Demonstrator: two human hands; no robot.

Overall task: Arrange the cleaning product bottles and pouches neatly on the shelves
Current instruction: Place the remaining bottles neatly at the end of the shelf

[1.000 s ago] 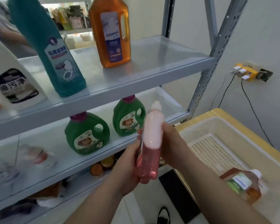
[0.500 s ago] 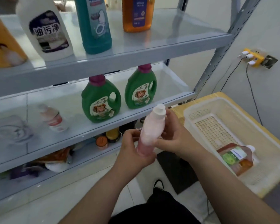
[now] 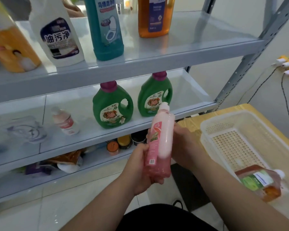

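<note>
Pink bottle [image 3: 160, 144], held near the centre of the view, roughly upright with its white cap leaning toward one o'clock, in front of the shelf unit and resting on no shelf; the lower part holds pink liquid, the upper part pale foam. Left hand [image 3: 140, 167], at seven o'clock of the bottle, wraps its fingers round the base. Right hand [image 3: 182, 144], at three o'clock of the bottle, clasps the mid-body from the side, its fingers largely hidden behind the bottle. On the top shelf [image 3: 190, 47], from ten to twelve o'clock of the view, stand in a row a yellow bottle [image 3: 8, 44], a white bottle [image 3: 57, 35], a teal bottle [image 3: 105, 29] and an amber bottle [image 3: 154, 15]. On the middle shelf [image 3: 187, 97] stand two green jugs [image 3: 113, 107] [image 3: 154, 95] with magenta caps, side by side but apart; at nine o'clock of them a small pale bottle [image 3: 65, 120] stands tilted, and farther toward nine o'clock lies a clear pouch [image 3: 26, 130]. The bottom shelf [image 3: 93, 162] carries small jars [image 3: 113, 147] and crumpled packets [image 3: 65, 160]. At four o'clock of the view a white basket [image 3: 240, 120] sits on a wooden table [image 3: 195, 120]; an orange bottle [image 3: 259, 182] lies on its side in it.
</note>
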